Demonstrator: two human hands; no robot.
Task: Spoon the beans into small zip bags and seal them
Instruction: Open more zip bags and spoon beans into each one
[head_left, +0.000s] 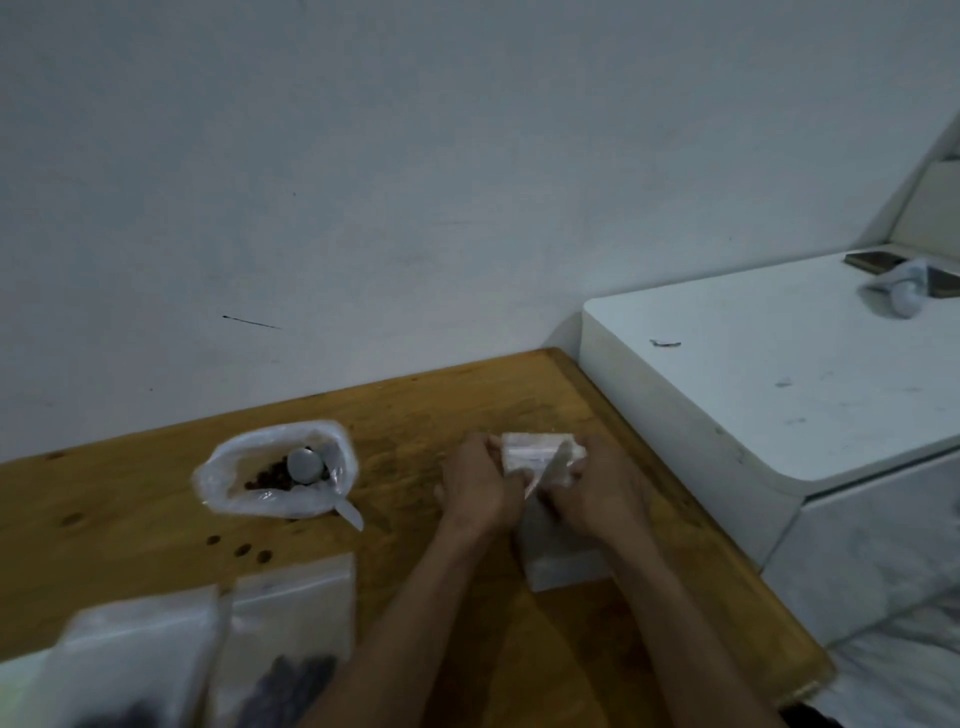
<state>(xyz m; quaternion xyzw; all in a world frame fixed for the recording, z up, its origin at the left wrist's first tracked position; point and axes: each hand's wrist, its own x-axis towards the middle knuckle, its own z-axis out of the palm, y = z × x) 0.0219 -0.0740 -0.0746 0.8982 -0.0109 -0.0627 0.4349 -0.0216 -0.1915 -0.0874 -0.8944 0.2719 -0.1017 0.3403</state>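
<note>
On the wooden table (156, 499), a clear plastic bag of dark beans (275, 470) lies open with a spoon (311, 470) resting in it, handle pointing toward me. My left hand (480, 486) and my right hand (597, 493) both grip a stack of small empty zip bags (540, 454) held just above the table, right of the bean bag. One thin bag hangs down between my hands. Two small zip bags (291, 623) with dark beans inside lie at the near left, blurred.
A few loose beans (241, 548) lie on the table in front of the bean bag. A white cabinet (779, 374) stands against the table's right edge, with a crumpled plastic item (898, 291) on top. A pale wall runs behind the table.
</note>
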